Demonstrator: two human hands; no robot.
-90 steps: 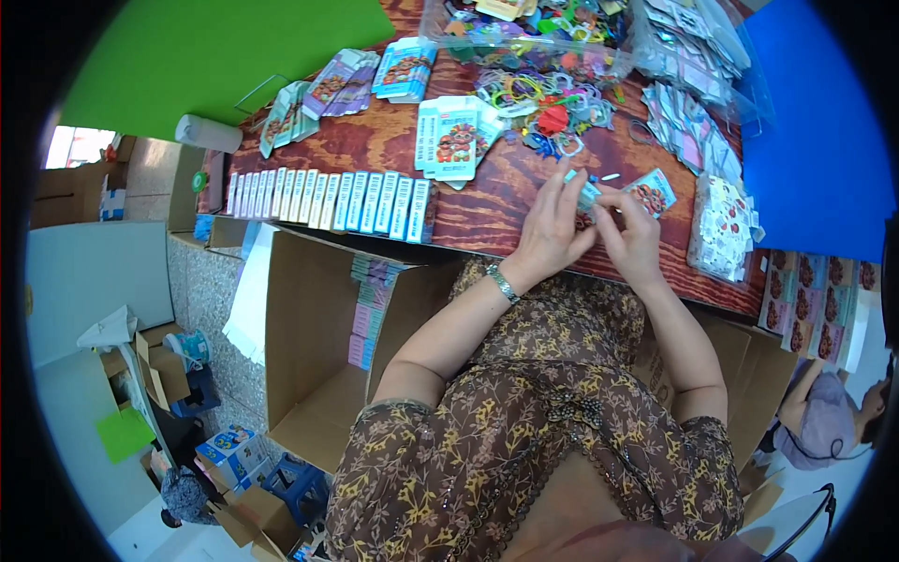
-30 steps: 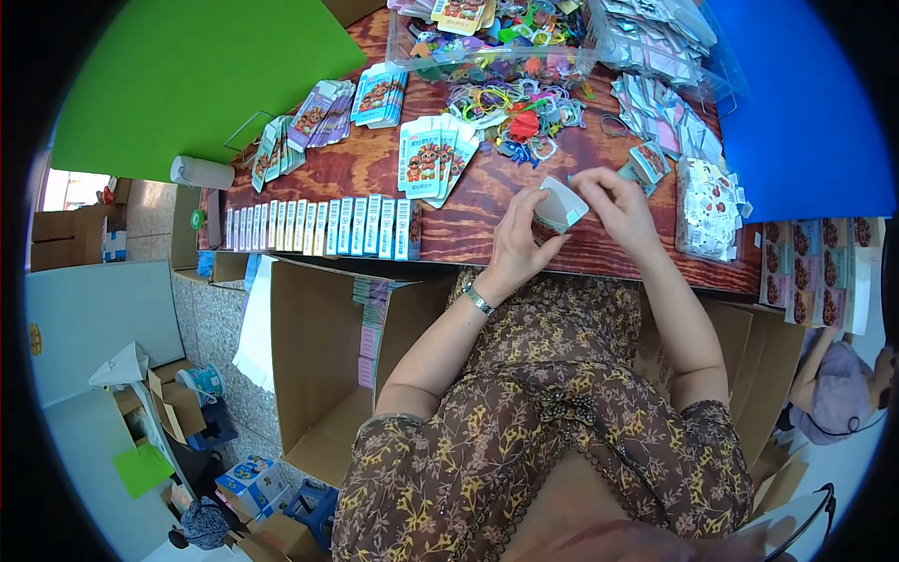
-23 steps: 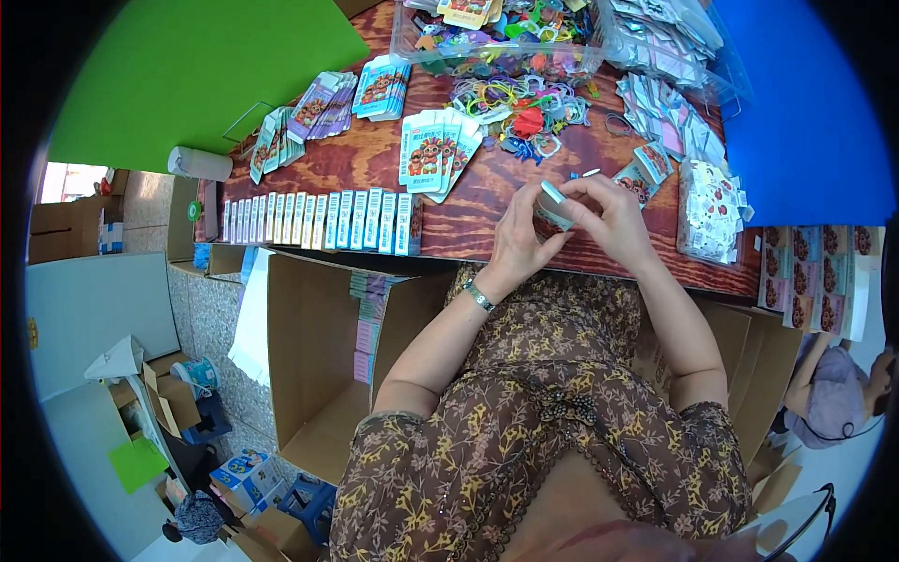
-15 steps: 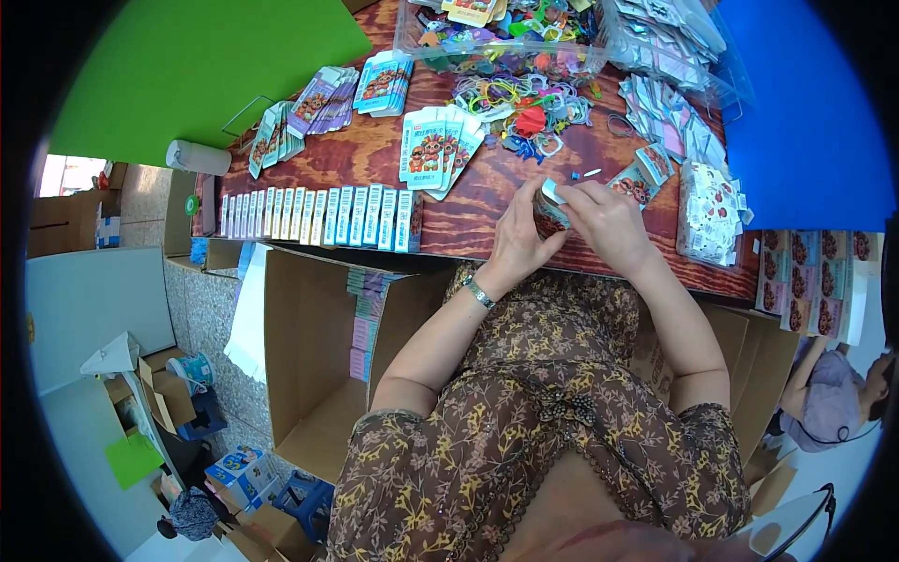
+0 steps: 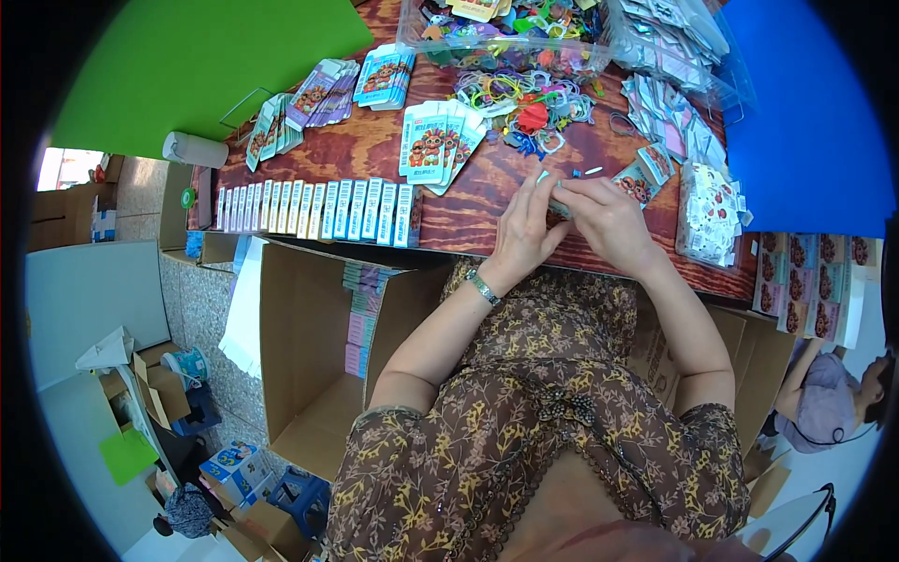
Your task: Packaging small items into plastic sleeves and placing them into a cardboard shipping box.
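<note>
Over the front of the table, my left hand (image 5: 523, 228) and my right hand (image 5: 609, 223) close around a small printed carton (image 5: 559, 208). Only slivers of it show between the fingers. The fingers of both hands meet over its top end. Just right of them lie another printed carton (image 5: 637, 183) and a small white stick (image 5: 594, 171). Beyond the hands is a heap of colourful rubbery bands and trinkets (image 5: 524, 105). Flat printed cartons (image 5: 429, 140) are fanned out to its left.
A row of upright boxes (image 5: 318, 212) lines the table's front left edge. Clear bins (image 5: 510, 51) of trinkets and packets stand at the back. A wrapped white stack (image 5: 709, 215) sits right. Below the table is an open cardboard box (image 5: 309, 347). Another person (image 5: 824, 398) is far right.
The white flap at the carton's top, plain to see before, is now mostly covered by my fingers. My hands have drawn closer together over it.
</note>
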